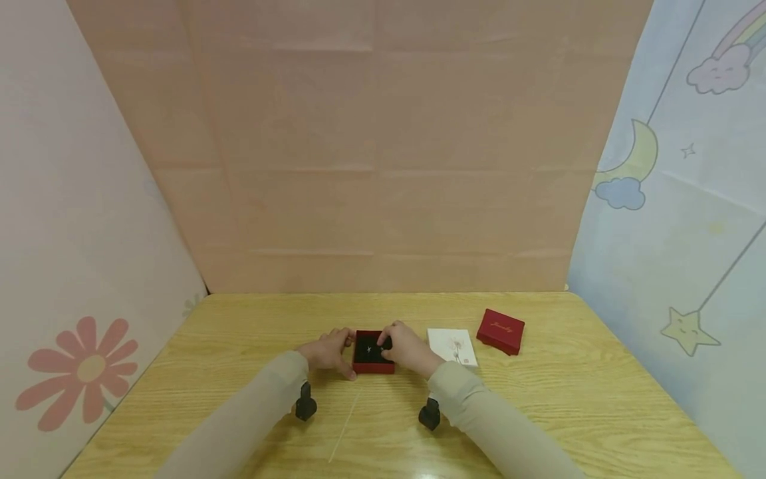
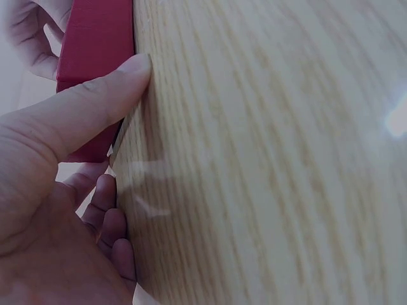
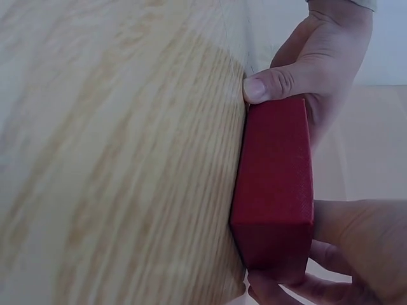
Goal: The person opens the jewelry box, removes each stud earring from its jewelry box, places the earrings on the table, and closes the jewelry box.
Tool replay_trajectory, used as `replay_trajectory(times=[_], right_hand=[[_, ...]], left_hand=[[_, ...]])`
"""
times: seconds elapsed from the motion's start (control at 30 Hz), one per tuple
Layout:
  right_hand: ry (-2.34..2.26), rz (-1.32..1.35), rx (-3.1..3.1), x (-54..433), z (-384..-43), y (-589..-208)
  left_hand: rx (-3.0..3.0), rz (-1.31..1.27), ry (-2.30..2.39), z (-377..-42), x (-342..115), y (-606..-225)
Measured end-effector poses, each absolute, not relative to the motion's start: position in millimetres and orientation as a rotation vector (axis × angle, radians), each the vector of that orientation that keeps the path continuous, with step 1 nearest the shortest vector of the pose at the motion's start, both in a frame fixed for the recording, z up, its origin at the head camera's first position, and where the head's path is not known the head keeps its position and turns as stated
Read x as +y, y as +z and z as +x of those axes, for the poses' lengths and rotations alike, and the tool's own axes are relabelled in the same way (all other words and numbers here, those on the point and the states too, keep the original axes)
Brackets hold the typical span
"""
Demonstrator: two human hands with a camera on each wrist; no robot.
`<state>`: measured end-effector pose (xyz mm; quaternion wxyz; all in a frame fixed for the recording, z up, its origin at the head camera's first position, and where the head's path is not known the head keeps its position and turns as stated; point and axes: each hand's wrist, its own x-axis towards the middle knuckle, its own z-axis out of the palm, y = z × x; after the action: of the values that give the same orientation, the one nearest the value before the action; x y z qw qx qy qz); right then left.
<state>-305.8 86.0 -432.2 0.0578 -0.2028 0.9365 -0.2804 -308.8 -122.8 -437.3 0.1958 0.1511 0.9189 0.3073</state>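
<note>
A small red box (image 1: pixel 374 368) without its lid lies on the table, with a black insert (image 1: pixel 366 359) inside. Two tiny silver pieces (image 1: pixel 368 349) show on the insert, too small to name surely. My left hand (image 1: pixel 328 349) grips the box's left side, its thumb (image 2: pixel 121 79) at the near corner and other fingers farther back. Over the box's right part bends my right hand (image 1: pixel 409 347), thumb and index finger above the insert beside one silver piece. Whether they pinch it cannot be made out. In the right wrist view some right fingers (image 3: pixel 270 291) touch the table beside the box.
Just right of my right hand lies a white square card or box (image 1: pixel 451 342) with a flower print, partly behind the wrist. Farther right is a dark red lid (image 1: pixel 501 329) with gold lettering. A tan backdrop (image 1: pixel 383 199) rises behind the wooden table (image 1: pixel 239 319).
</note>
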Motion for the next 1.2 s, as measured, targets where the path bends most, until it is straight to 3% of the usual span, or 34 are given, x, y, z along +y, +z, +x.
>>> replay_trajectory(times=[1.2], right_hand=[[-0.845,-0.564,2.874,82.4,-307.1,-435.7]], left_hand=[[2.557,0.419,0.869,-309.5,-123.0,-437.6]])
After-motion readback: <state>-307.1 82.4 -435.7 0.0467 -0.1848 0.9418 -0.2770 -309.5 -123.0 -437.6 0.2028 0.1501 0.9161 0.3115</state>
